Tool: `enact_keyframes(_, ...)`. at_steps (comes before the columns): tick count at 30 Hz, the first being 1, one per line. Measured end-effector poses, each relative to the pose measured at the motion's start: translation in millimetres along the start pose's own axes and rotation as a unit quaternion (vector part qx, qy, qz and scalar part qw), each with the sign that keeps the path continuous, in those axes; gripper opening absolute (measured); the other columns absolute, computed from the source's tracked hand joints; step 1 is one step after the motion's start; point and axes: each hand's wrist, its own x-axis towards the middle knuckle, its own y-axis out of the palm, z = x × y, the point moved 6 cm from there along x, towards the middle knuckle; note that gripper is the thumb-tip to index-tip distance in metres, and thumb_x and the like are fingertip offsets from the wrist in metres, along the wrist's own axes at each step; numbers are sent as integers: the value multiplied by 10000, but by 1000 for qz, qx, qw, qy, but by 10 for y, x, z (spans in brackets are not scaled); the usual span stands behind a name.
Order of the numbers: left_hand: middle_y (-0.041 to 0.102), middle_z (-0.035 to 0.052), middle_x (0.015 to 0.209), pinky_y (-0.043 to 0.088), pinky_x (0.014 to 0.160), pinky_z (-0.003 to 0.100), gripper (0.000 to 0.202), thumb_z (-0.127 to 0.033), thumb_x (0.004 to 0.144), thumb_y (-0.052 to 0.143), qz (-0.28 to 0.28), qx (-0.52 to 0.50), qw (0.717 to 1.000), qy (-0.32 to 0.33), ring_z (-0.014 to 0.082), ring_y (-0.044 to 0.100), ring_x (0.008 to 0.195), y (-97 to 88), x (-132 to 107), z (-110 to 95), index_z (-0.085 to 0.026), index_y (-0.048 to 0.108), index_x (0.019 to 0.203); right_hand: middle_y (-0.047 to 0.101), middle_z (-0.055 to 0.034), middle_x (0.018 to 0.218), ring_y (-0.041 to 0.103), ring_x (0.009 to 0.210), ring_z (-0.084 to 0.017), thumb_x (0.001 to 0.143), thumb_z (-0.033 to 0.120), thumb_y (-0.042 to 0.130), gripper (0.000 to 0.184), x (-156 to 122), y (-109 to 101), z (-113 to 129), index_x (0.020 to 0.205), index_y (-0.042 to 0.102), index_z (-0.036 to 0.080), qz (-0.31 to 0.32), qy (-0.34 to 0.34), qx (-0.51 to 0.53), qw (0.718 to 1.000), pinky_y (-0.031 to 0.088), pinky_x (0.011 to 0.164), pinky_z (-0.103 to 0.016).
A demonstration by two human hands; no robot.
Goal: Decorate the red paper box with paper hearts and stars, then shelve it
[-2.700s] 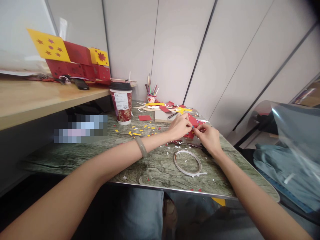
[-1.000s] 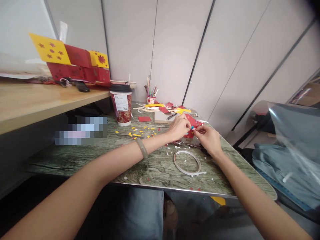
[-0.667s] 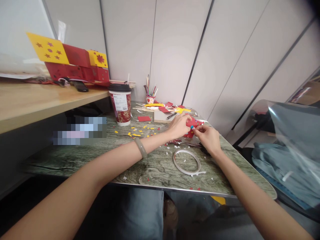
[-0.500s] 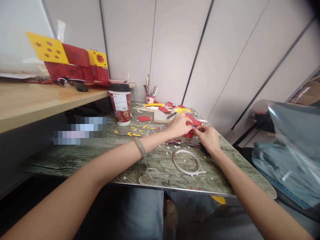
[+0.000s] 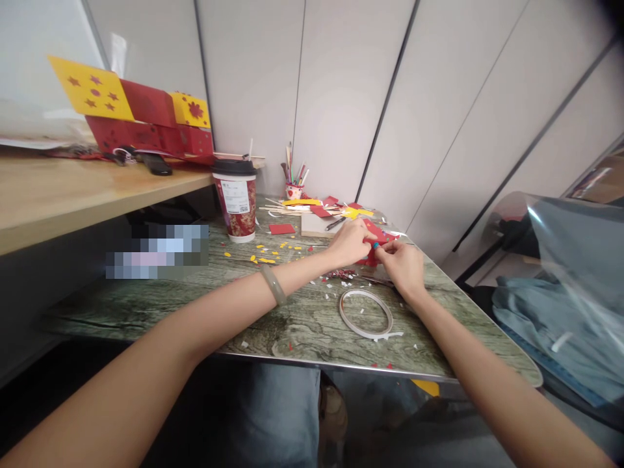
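Note:
At the far right part of the table, my left hand (image 5: 351,239) is closed on a red paper piece (image 5: 372,229) with small coloured spots on it. A bangle sits on that forearm. Close against it, from the right, my right hand (image 5: 402,265) pinches at the paper's near side with thumb and fingers together. A small blue round piece (image 5: 376,246) shows between the two hands' fingertips. Whether the right fingers grip it or the paper edge is too small to tell. Both hands hide much of the red paper.
A roll of white tape (image 5: 366,335) lies nearer me, among paper scraps. Scissors (image 5: 377,281) lie partly under my right hand. A paper cup (image 5: 244,224) stands left, below a wooden shelf (image 5: 58,201). Sticks and a pen pot (image 5: 294,191) are at the back.
My right hand has shifted slightly and the blue round piece shows more plainly between the fingertips. My left hand keeps its hold on the red paper. The view has shifted a little.

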Motion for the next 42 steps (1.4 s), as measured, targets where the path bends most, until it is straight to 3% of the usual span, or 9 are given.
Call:
enact_keyframes(7, 552, 64, 822, 428, 757, 301, 238, -89, 689, 469, 3, 4, 1000, -5, 175, 506, 818, 15, 3, 16, -142, 689, 763, 645, -41, 618, 584, 609, -204, 671, 295, 508, 176, 14, 27, -14, 624, 645, 195, -5, 5, -11, 1000, 379, 589, -278)
enact_keyframes(25, 561, 60, 833, 447, 774, 288, 230, -105, 724, 458, 9, 47, 999, -8, 170, 520, 822, -6, -6, -23, -135, 685, 747, 662, -35, 642, 604, 641, -203, 681, 270, 504, 188, -27, 14, 32, 666, 674, 191, -8, -9, -14, 1000, 378, 610, -262)
enact_keyframes(42, 573, 62, 886, 438, 772, 289, 275, -123, 748, 432, 23, 51, 998, -10, 167, 516, 847, -14, -3, -4, -145, 690, 841, 668, -22, 657, 620, 660, -198, 705, 256, 513, 166, -42, 4, 45, 669, 660, 189, -3, -26, 8, 1000, 384, 615, -256)
